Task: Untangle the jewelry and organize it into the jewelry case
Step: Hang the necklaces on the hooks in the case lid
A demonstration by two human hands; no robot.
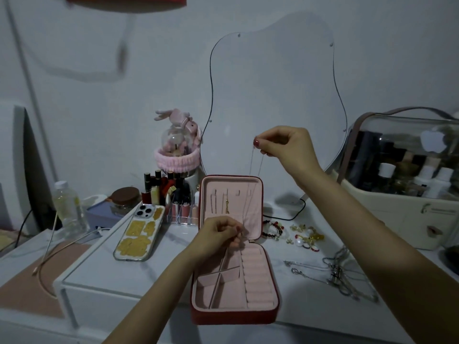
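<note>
Centrally, jewelry case lies open on white bench, lid upright, gold pendant hung inside lid; right hand raised at centre frame, fingertips pinching top of thin silver chain; left hand lower, before the lid, pinching chain's bottom end; tangled silver necklaces lower right of case; beaded bracelets and pearl earrings beside lid; phone left of case.
</note>
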